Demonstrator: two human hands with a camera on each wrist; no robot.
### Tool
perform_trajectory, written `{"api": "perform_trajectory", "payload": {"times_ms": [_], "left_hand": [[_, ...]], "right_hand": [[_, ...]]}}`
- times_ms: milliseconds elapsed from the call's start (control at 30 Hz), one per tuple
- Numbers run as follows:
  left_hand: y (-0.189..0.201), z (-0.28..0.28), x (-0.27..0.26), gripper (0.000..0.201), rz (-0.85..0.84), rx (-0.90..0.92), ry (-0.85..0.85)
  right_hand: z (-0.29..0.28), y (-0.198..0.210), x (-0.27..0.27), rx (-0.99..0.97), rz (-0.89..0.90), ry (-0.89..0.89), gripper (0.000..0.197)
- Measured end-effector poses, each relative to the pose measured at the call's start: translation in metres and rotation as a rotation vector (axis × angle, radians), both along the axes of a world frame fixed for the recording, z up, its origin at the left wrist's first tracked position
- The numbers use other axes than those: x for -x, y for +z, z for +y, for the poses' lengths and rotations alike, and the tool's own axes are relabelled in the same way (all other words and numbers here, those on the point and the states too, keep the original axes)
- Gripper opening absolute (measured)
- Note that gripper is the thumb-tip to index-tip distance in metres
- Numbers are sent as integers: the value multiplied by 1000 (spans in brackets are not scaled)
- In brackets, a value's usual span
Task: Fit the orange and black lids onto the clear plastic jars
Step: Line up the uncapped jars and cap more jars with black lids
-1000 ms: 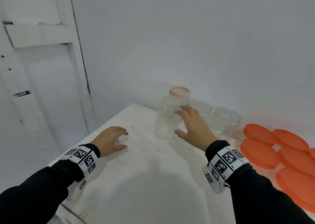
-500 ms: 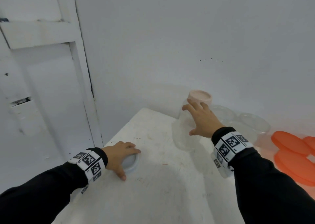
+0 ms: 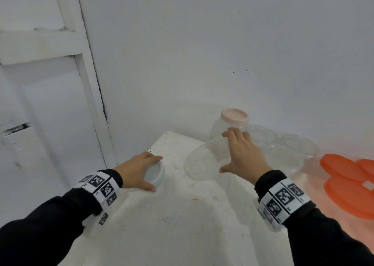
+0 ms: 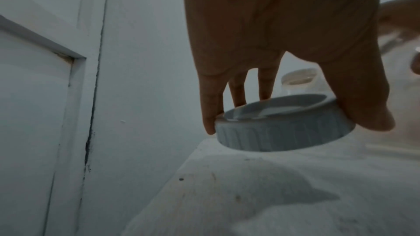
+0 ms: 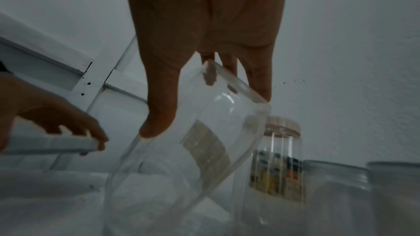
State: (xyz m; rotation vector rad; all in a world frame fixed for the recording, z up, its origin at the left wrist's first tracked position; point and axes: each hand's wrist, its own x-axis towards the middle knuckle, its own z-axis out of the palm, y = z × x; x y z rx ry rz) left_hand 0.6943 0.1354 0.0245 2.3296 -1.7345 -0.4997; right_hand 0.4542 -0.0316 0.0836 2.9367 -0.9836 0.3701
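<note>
Left hand (image 3: 134,169) gripped a white ribbed lid (image 3: 154,172) by its rim, thumb on one side and fingers on the other; in the left wrist view the lid (image 4: 281,126) hung tilted and clear of the white table (image 3: 182,225). Right hand (image 3: 243,156) grasped a clear plastic jar (image 3: 204,160) from above, thumb and fingers spread round its wall, the jar tipped over toward the left hand. Behind it stood an upright jar with a pale pink lid (image 3: 234,117). More open clear jars (image 3: 297,147) sat just beside, to the right. Orange lids (image 3: 348,182) lay overlapping at the table's right edge.
</note>
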Motion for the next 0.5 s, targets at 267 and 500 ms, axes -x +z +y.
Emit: {"api": "perform_trajectory", "payload": {"times_ms": [267, 500], "left_hand": [[18, -7, -6, 108, 118, 204, 71], [30, -13, -1, 104, 168, 348, 42]], "right_hand": [[14, -31, 19, -265, -199, -68, 88], [24, -41, 24, -367, -219, -87, 94]]}}
